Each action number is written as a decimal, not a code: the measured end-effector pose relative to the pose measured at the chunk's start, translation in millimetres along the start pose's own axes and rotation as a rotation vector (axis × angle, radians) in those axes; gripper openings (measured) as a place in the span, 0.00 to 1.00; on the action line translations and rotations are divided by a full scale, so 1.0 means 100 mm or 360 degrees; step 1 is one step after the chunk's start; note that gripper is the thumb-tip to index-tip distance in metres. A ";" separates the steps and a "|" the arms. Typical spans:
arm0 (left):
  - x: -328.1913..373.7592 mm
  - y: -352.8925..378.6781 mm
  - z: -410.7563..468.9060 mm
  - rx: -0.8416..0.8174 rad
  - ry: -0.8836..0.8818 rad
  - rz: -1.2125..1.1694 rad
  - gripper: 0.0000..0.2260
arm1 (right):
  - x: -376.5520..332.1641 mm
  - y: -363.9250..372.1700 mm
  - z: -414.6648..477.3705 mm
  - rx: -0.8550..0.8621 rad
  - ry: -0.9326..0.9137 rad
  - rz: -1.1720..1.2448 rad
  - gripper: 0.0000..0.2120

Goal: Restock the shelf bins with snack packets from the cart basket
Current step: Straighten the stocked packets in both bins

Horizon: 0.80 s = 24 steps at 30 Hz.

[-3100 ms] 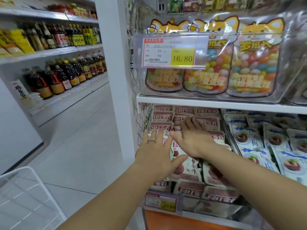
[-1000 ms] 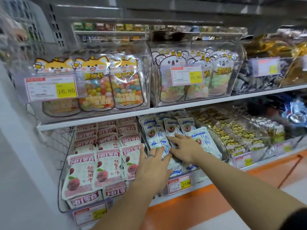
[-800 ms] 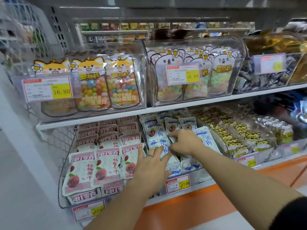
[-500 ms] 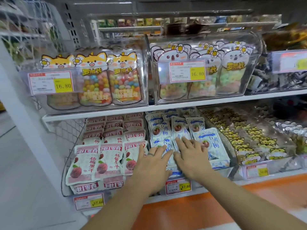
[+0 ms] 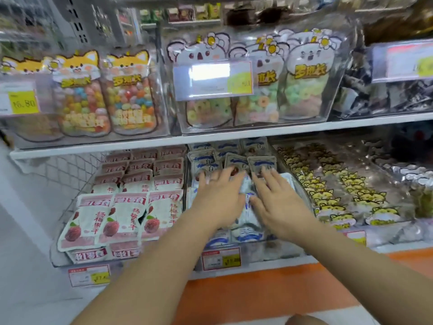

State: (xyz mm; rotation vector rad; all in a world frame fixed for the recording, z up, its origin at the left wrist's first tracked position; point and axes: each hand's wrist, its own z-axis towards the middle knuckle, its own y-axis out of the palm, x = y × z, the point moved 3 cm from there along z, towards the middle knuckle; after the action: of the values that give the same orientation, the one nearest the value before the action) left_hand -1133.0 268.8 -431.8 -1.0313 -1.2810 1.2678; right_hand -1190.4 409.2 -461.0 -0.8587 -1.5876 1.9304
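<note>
Both my hands lie flat on the blue-and-white snack packets [image 5: 243, 215] in the middle bin of the lower shelf. My left hand [image 5: 220, 198], with a ring on one finger, presses the packets with its fingers spread. Beside it, my right hand [image 5: 276, 200] rests on the same pile, fingers straight and pointing to the back of the bin. Neither hand grips a packet. The bin to the left holds pink-and-white packets [image 5: 117, 214] with red fruit pictures. The cart basket is out of view.
A white shelf board [image 5: 234, 136] runs just above the bins, carrying clear boxes of fox-topped candy bags [image 5: 105, 95] and koala-topped bags [image 5: 281, 78]. Yellow cat packets [image 5: 339, 195] fill the bin to the right. Price tags [image 5: 221, 258] hang on the bin fronts above an orange base.
The view has moved in closer to the shelf. Both hands have slid a little further back over the blue-and-white packets and stay flat on them.
</note>
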 end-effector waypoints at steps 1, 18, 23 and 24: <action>0.04 0.06 0.11 0.0019 0.0007 0.0040 0.25 | 0.02 0.03 0.03 -0.0002 -0.0026 -0.0036 0.30; 0.11 0.27 0.34 -0.0195 -0.0145 0.0346 0.25 | 0.23 -0.01 0.83 -0.0048 -0.0015 0.0101 0.29; 0.08 0.31 0.31 -0.0146 -0.0183 0.0288 0.25 | 0.31 0.21 0.98 -0.0173 -0.0010 -0.0200 0.28; 0.08 0.31 0.31 -0.0139 -0.0186 0.0287 0.26 | 0.31 0.21 0.95 -0.0177 -0.0039 -0.0234 0.28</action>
State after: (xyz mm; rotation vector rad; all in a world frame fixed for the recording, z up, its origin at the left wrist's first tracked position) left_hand -1167.6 275.4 -460.2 -1.1704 -1.3663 1.4369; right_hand -1280.8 363.4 -474.3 -0.7419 -1.7359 1.7707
